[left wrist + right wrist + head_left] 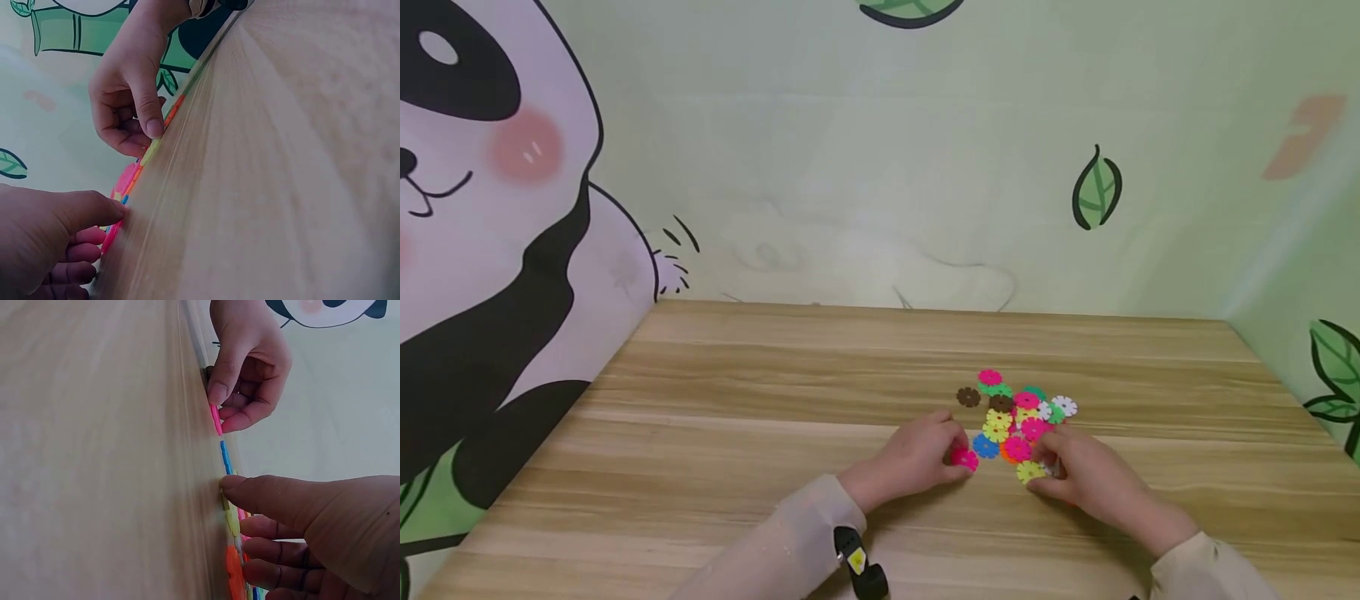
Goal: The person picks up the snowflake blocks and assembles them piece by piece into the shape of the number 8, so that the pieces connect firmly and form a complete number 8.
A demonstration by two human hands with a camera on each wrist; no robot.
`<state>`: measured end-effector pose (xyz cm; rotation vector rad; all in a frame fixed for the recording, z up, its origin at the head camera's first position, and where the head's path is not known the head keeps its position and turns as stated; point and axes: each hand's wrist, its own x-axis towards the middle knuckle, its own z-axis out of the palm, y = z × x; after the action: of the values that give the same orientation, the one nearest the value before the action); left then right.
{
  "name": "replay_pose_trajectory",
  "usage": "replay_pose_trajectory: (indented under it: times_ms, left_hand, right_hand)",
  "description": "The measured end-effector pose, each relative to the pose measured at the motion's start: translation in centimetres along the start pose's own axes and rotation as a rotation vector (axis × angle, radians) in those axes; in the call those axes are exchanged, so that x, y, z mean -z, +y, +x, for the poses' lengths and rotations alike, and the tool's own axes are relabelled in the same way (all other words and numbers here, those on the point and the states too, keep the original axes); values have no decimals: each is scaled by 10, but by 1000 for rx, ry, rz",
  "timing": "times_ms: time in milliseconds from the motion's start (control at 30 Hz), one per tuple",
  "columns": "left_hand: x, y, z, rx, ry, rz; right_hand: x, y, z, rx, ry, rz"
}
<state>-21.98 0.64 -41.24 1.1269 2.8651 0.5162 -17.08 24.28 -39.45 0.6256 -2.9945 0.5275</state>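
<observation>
From the head view, the left hand (917, 457) pinches a pink snowflake disc (964, 457) lying flat on the counter (737, 433); the right hand (1086, 479) curls its grip round a yellow disc (1030, 472), at the near edge of the disc pile (1018, 412). Best to lift each by its rim, I'd say, keeping the notches free. The left wrist view shows only disc edges under the thumb (94, 209). The right wrist view shows the thumb (262, 494) pressing the yellow disc's edge down, which the head view hides.
</observation>
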Motion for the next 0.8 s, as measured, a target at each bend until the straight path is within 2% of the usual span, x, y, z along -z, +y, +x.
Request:
replay_pose_trajectory:
  times_ms: [433,667,800]
  left_hand:
    - [2,0,-2,14,0,-19]
    - [6,0,-4,36,19,-84]
    - [6,-1,-4,36,29,-88]
  right_hand:
    - [-2,1,1,-38,-22,121]
    - [-2,1,1,-30,-20,119]
    - [-2,1,1,-14,-7,111]
